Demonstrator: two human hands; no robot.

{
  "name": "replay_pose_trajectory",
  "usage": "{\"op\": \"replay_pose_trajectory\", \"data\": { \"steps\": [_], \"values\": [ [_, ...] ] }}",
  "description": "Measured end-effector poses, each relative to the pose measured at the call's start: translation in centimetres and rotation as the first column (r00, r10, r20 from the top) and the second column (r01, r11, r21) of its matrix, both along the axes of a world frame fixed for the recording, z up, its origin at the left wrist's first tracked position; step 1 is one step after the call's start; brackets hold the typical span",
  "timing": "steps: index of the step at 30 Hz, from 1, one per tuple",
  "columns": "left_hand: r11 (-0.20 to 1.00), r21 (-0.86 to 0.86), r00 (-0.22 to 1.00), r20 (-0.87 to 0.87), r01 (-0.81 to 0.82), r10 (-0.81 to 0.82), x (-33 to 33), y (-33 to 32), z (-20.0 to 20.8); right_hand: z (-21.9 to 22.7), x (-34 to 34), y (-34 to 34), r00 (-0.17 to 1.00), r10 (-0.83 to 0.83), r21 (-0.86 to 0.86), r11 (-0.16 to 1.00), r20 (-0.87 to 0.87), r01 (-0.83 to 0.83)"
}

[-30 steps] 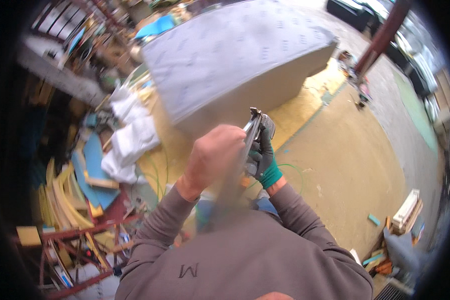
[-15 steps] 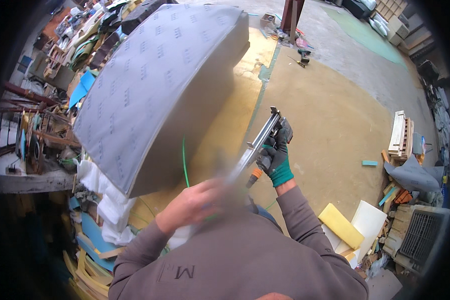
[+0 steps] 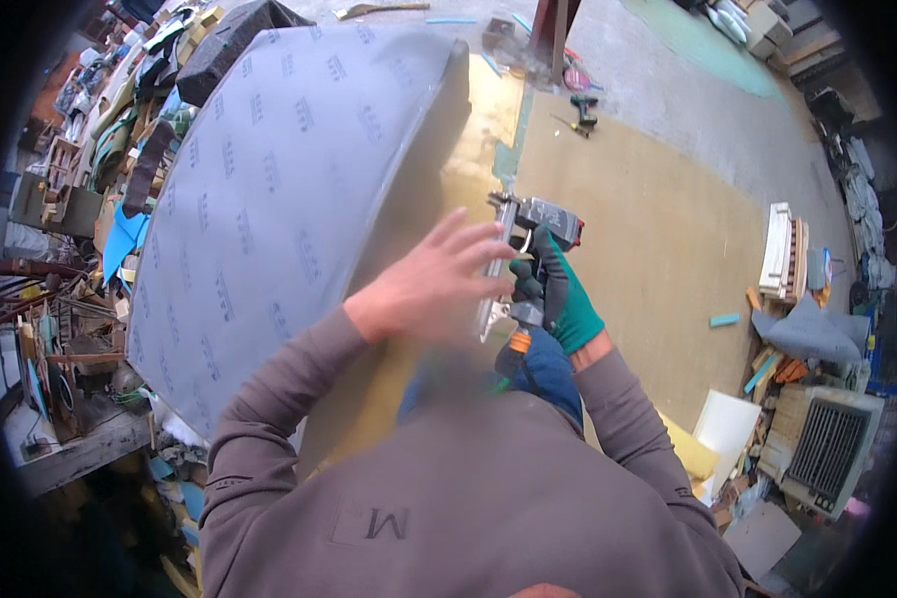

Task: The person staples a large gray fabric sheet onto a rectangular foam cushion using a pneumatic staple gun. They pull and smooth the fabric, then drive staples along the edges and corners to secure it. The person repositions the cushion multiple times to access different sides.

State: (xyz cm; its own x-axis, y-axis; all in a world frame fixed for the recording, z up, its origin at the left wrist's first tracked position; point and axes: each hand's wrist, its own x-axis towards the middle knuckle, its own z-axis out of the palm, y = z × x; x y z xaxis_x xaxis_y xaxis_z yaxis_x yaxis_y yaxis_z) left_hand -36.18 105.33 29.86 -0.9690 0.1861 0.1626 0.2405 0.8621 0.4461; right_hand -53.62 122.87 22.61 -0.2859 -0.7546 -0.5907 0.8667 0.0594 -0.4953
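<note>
One view only, worn on the person's head, looked steeply down over the chest and both forearms. The grip, where the gloved right hand [image 3: 560, 291] clasped the staple gun [image 3: 524, 261], sat close below the lens, just right of centre. The bare left hand [image 3: 431, 286] blurred beside it. Leftward spread the grey panel [image 3: 269, 199]; beyond lay the floor [image 3: 658, 229], bending toward the rim.

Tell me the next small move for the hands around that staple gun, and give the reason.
Probably settle the bare left hand onto the long metal magazine of the staple gun to steady it. The gloved right hand is wrapped around the tool's handle, while the left hand, fingers spread and blurred, sits right beside the tool near the edge of the grey fabric-covered panel.
</note>
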Motion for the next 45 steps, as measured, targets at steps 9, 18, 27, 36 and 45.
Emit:
{"op": "replay_pose_trajectory", "data": {
  "steps": [9, 18, 27, 36, 45],
  "values": [
    [0.995, -0.017, 0.993, -0.056, 0.099, -0.1, -16.2, -8.4, -3.1, -4.1, -16.8, -8.2, 0.992, 0.107, -0.081, 0.99, -0.062, -0.112],
    [0.964, 0.067, 0.955, -0.136, -0.257, 0.264, -36.7, -16.1, -3.3, -6.6, -46.4, -17.7, 0.969, 0.243, -0.274, 0.936, 0.039, -0.223],
    [0.35, 0.287, 0.396, 0.121, -0.892, 0.91, -38.3, -20.6, -12.0, -3.0, -71.3, -26.8, 0.985, -0.127, -0.475, 0.878, -0.113, 0.059],
    [-0.013, 0.219, 0.04, 0.233, -0.976, 0.972, -44.3, -39.7, -20.3, -1.8, -72.9, -50.8, 0.482, 0.371, 0.229, 0.916, -0.794, -0.33],
    [-0.157, 0.368, -0.225, -0.148, -0.916, 0.963, -44.7, -65.9, -19.3, -2.8, -74.8, -75.1, 0.159, 0.663, 0.496, 0.677, -0.732, -0.544]
  ]
}}
